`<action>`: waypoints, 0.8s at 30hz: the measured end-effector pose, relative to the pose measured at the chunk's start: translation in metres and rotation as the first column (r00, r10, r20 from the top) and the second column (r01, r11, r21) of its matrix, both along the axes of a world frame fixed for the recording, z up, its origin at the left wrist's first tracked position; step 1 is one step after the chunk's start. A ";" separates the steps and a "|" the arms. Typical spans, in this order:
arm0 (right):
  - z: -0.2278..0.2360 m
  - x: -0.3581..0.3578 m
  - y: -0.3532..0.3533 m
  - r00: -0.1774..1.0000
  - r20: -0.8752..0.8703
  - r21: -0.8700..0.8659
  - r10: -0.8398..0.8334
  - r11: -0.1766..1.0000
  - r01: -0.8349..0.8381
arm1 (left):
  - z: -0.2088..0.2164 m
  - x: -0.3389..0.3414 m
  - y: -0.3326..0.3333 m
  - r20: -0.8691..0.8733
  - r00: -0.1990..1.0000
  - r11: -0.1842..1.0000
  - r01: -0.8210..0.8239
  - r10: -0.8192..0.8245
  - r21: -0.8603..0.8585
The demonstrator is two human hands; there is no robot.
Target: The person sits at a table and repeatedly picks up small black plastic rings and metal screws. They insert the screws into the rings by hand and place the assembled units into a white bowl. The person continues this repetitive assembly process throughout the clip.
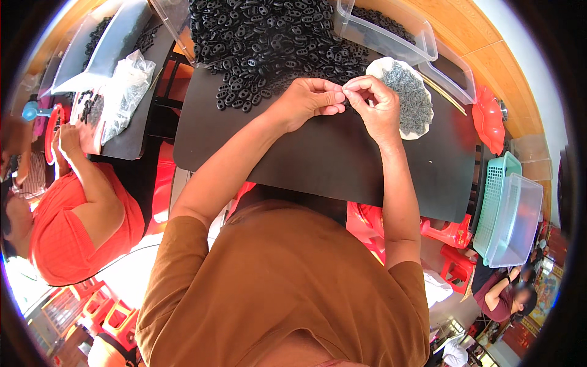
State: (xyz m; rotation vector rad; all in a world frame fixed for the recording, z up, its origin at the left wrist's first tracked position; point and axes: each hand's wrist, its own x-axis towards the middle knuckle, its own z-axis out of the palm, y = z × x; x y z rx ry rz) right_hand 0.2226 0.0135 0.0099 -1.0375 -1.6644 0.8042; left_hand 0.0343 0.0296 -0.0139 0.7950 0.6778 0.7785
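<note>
So my left hand (309, 103) and right hand (375, 109) are pinched, can't tell on what; glossy two-holed black pieces (269, 46) heap toward the table's (293, 162) far edge.

Brown shirt (287, 281), 2 short sleeves (177, 257)

white dish (413, 134): 1 | green basket (493, 211): 1 | black pieces (269, 49): too many to count
</note>
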 end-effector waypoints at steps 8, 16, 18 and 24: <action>0.012 -0.004 0.000 0.952 0.299 0.382 -0.067 0.923 -0.055 | -0.008 -0.003 0.001 0.099 0.994 0.998 0.039 -0.035 -0.039; 0.006 0.002 0.001 0.998 0.052 0.176 -0.033 0.984 0.024 | -0.008 -0.002 0.001 0.050 0.999 0.994 0.016 -0.021 0.109; 0.011 0.011 0.001 0.985 0.124 0.187 -0.123 0.977 0.098 | -0.008 -0.002 0.002 0.035 0.999 0.993 0.007 -0.011 0.117; 0.010 0.054 0.010 0.829 0.408 0.216 -0.382 0.923 0.319 | -0.003 -0.002 0.001 -0.008 1.000 0.990 -0.026 0.027 0.136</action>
